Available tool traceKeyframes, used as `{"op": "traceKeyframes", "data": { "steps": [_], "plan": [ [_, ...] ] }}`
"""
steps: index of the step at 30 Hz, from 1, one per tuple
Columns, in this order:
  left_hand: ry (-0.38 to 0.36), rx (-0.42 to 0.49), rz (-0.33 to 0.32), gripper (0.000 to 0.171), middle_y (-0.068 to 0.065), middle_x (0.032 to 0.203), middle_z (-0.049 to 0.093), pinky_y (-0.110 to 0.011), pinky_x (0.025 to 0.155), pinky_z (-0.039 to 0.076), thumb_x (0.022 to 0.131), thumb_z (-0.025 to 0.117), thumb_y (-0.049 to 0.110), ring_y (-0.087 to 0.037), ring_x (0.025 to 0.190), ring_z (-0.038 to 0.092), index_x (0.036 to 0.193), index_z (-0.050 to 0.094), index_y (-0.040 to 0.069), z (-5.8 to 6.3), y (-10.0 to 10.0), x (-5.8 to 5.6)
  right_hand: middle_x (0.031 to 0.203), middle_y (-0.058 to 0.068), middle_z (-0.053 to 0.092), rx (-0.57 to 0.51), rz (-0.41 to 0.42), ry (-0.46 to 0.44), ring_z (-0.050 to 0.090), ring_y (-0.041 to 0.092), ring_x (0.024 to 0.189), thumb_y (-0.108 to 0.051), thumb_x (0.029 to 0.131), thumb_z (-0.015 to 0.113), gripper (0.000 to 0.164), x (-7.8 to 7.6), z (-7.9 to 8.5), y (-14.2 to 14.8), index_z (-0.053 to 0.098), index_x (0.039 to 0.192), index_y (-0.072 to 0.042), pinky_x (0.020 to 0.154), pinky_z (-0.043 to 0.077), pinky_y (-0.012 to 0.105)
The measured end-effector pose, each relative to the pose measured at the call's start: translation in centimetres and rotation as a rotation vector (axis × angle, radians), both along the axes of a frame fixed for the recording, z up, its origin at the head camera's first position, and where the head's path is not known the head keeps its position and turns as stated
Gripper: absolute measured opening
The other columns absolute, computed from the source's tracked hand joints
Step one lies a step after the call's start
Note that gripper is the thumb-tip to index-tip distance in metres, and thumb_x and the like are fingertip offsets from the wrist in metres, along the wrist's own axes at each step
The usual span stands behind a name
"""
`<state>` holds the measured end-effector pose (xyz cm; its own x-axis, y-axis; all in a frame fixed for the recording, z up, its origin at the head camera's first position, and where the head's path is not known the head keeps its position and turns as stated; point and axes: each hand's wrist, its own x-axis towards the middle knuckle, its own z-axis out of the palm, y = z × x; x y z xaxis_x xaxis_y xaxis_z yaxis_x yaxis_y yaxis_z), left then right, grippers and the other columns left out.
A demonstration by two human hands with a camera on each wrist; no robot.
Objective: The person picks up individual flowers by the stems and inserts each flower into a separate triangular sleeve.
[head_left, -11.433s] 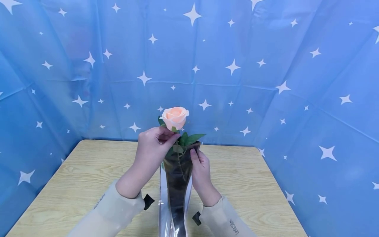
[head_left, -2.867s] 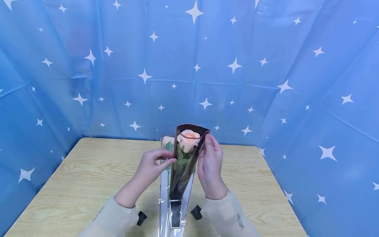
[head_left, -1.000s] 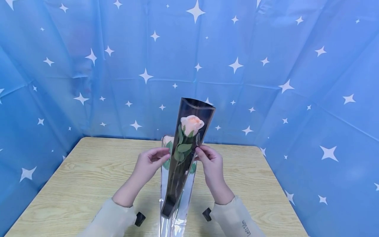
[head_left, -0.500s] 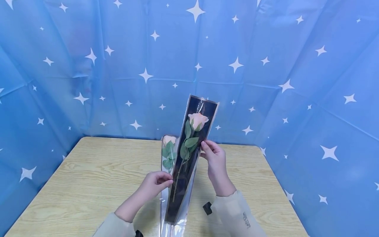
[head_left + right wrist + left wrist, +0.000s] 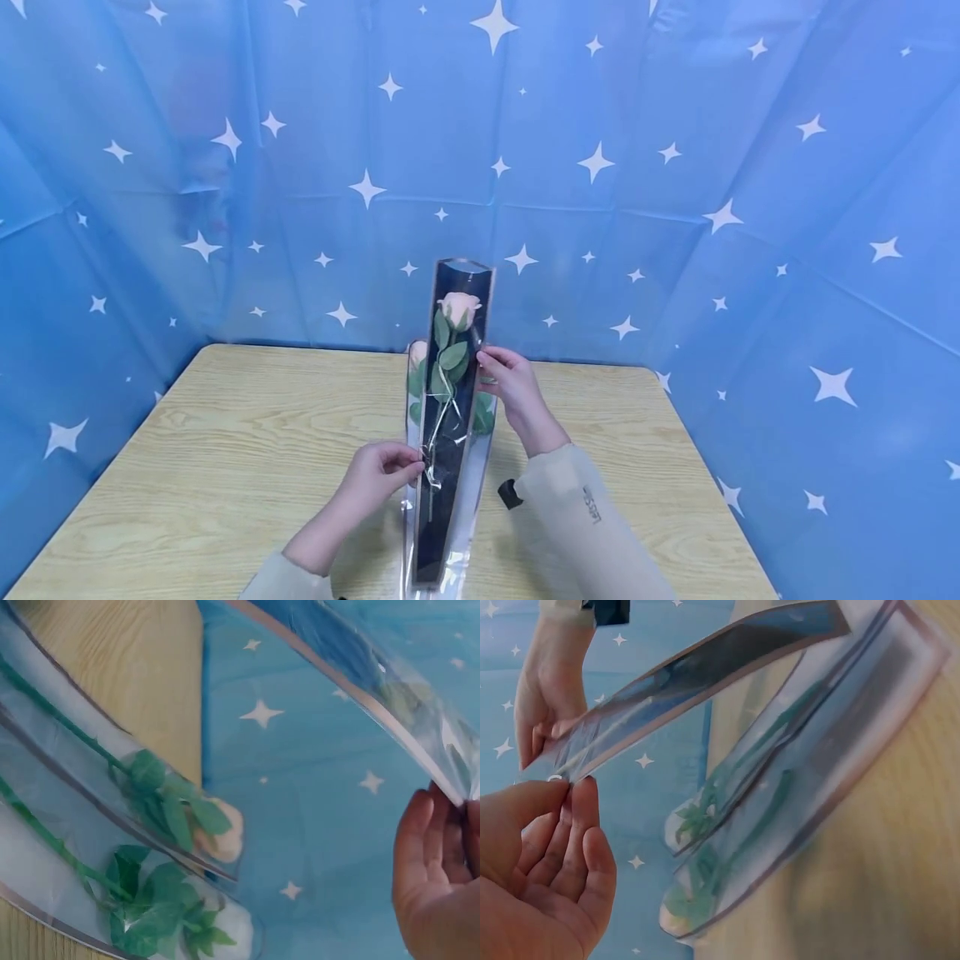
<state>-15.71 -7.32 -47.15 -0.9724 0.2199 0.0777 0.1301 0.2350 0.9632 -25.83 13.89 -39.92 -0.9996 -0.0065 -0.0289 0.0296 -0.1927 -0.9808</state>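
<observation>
A peach artificial rose (image 5: 459,310) with green leaves sits inside a flower sleeve (image 5: 450,433), clear in front and black behind with a thin pale border. The sleeve stands almost upright in the head view, its mouth at the top. My left hand (image 5: 378,479) pinches its left edge below the middle, thumb against fingertips, as the left wrist view also shows. Higher up, my right hand (image 5: 517,396) pinches the right edge, level with the leaves. Glare on the film partly covers the stem.
Under the held sleeve, two more wrapped roses lie side by side on the wooden table (image 5: 247,450): one sleeved rose (image 5: 172,787) and another sleeved rose (image 5: 150,900), both in pale film. A blue star-printed curtain (image 5: 300,167) surrounds the table.
Earlier the bloom stood above the sleeve's mouth, held by my left hand; now it is inside. Since half a second ago, the sleeve has shifted left and straightened, my right hand moving with it.
</observation>
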Motion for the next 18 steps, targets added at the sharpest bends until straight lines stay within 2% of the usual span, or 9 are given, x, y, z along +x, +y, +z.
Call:
{"op": "traceKeyframes", "data": {
  "steps": [5,8,13,18],
  "plan": [
    [-0.048,0.034,0.112,0.013,-0.015,0.076,0.07,-0.033,0.066,0.058,0.08,0.072,0.005,-0.01,0.061,0.064,0.089,0.069,-0.004,-0.7,-0.1,0.4,0.079,-0.004,0.06,0.052,0.058,-0.052,0.059,0.009,0.068,-0.008,0.091,0.061,0.022,-1.3,-0.9,-1.7,0.063,0.11,0.004,0.061,0.053,0.026],
    [-0.071,0.053,0.184,0.013,-0.015,0.077,0.07,-0.03,0.064,0.058,0.078,0.073,0.003,-0.011,0.061,0.065,0.088,0.069,-0.004,-1.1,-0.2,0.6,0.083,-0.003,0.061,0.072,0.086,-0.073,0.06,0.01,0.071,-0.008,0.092,0.06,0.028,-1.8,-1.6,-2.8,0.06,0.116,0.005,0.065,0.053,0.026],
    [-0.081,0.012,0.283,0.012,-0.012,0.08,0.071,-0.019,0.063,0.054,0.077,0.074,0.002,-0.011,0.065,0.065,0.087,0.07,-0.002,-2.0,-0.5,0.8,0.101,0.006,0.065,0.137,0.123,-0.11,0.06,0.01,0.079,-0.007,0.09,0.061,0.034,-2.0,-3.3,-4.5,0.058,0.124,0.0,0.076,0.056,0.033],
    [-0.111,-0.024,0.328,0.013,-0.011,0.079,0.07,-0.018,0.061,0.054,0.077,0.074,0.002,-0.011,0.064,0.064,0.088,0.071,-0.003,-3.1,-1.0,0.9,0.117,0.016,0.062,0.226,0.163,-0.135,0.062,0.012,0.084,-0.001,0.089,0.061,0.045,-1.8,-4.9,-5.9,0.052,0.133,-0.005,0.085,0.054,0.043]
  ]
}}
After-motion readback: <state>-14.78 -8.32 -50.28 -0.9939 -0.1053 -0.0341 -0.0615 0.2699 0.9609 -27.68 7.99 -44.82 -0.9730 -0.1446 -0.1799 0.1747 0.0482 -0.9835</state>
